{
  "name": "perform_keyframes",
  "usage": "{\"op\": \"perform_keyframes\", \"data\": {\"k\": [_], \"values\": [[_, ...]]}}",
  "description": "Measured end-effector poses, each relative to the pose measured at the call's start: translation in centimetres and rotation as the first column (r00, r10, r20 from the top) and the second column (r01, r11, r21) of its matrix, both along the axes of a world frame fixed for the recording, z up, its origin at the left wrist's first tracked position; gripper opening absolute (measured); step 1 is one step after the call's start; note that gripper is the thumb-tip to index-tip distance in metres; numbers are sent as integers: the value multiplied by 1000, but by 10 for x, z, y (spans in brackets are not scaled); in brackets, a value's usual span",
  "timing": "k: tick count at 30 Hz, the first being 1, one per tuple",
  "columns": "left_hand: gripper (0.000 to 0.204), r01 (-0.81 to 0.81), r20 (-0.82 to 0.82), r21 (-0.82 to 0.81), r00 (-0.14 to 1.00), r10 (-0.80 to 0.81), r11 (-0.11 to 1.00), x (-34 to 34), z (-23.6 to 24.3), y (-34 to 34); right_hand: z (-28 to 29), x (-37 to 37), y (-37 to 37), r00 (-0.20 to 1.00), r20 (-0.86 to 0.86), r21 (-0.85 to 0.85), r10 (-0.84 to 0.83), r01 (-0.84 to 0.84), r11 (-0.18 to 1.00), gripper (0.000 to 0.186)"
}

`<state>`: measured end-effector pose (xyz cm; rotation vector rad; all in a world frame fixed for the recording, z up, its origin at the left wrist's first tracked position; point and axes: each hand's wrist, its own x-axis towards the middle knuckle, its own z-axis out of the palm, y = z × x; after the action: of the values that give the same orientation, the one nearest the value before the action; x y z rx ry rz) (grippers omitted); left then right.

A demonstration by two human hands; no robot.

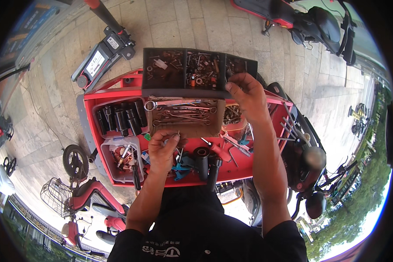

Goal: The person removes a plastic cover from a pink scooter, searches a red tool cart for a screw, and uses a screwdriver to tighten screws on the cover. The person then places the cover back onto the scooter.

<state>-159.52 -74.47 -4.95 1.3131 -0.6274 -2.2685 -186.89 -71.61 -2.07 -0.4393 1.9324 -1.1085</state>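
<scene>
My left hand point(163, 148) is closed in a pinch on a small metal piece point(178, 133), just over the near edge of a cardboard box of wrenches point(185, 115). My right hand point(248, 94) has curled fingers at the right compartment of a black three-section organizer point(166, 89) full of small hardware; what it grips there is unclear. Both sit over a red tool tray point(253, 168) that also holds a bin of black sockets point(120, 118), a bin of small parts point(125, 159), a red-handled screwdriver point(218, 150), and an orange container point(233, 124).
A floor jack point(98, 59) stands on the pavement point(183, 26) beyond the tray at left. Scooters surround me: red ones at lower left point(89, 196) and upper right point(318, 24), and a dark one point(299, 166) beside the tray at right.
</scene>
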Motion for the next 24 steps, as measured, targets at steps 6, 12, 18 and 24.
{"op": "perform_keyframes", "data": {"k": [6,12,18,24], "values": [[14,38,-15,-21,999,-39,999,2,-2,-1,-1,-9,-9,987,-158,45,33,-26,999,19],[13,-6,-1,-8,1000,6,1000,1,-3,2,0,-16,-35,972,-141,149,186,-165,975,25],[15,-4,-43,-6,999,4,1000,3,-4,2,5,-27,-58,900,-361,126,244,-212,969,23],[13,-26,-62,6,998,26,1000,1,-3,0,1,-20,-66,574,-494,469,653,-457,756,20]]}}
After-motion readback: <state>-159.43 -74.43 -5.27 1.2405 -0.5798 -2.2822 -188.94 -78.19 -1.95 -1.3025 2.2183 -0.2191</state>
